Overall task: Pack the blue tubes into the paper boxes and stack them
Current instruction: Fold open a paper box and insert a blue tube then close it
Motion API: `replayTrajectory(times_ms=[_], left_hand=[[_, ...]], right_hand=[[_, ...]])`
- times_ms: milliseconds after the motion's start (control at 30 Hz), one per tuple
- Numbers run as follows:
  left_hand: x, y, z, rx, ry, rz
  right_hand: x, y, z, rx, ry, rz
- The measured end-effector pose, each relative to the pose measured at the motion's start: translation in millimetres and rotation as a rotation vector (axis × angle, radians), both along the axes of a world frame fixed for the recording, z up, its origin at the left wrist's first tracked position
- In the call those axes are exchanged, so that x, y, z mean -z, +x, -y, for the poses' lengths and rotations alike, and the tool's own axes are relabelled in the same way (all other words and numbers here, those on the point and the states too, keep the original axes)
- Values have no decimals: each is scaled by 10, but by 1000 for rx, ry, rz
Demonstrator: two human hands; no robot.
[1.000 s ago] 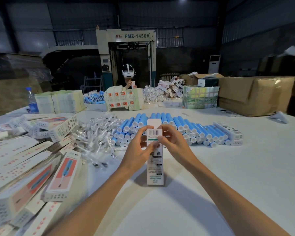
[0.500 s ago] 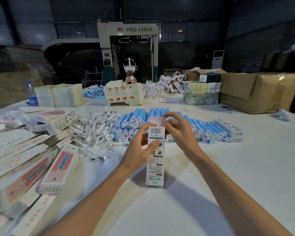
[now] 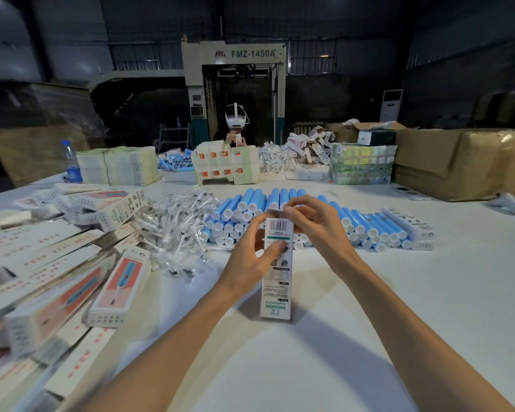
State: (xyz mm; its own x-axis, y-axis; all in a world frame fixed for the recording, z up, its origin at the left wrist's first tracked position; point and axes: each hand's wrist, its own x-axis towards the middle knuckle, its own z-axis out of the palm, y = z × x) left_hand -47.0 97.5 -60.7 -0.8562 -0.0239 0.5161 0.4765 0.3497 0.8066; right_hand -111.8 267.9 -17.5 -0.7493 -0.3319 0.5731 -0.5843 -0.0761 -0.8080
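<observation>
Right fingers [image 3: 302, 205] now atop paper box [image 3: 275, 292]

The right hand [image 3: 318, 228] has curled over the tall white paper box [image 3: 276, 281], folding its upright top flap [image 3: 275, 213] down.

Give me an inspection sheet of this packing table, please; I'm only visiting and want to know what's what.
Surface: white table, crowded at left and back.
Job's things: one box held upright at centre; tubes stacked behind it; printed boxes heaped at left.
Clutter: clear-wrapped small parts beside the tubes; bottle and cartons at the far edge.
Hands: left hand grips the box's side; right hand curls over its top.
Cables: nothing seen.
Surroundings: another person opposite, machine behind.
</observation>
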Motion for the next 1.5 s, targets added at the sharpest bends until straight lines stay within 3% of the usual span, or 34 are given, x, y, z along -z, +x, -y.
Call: replayTrajectory(times_ms=[267,500,800,1033,1500], left_hand=[[18,1,-6,77,17,-7],[46,-35,10,115,36,-28],[75,-33,15,112,47,-22],[48,3,19,123,104,-28],[6,83,7,97,106,-32]], right_hand=[[0,26,-42,-71,-120,252],[-66,-12,-121,-131,-98,288],[-17,-4,-140,-150,-56,250],[45,74,-70,-49,7,98],[55,85,-87,-31,-29,66]])
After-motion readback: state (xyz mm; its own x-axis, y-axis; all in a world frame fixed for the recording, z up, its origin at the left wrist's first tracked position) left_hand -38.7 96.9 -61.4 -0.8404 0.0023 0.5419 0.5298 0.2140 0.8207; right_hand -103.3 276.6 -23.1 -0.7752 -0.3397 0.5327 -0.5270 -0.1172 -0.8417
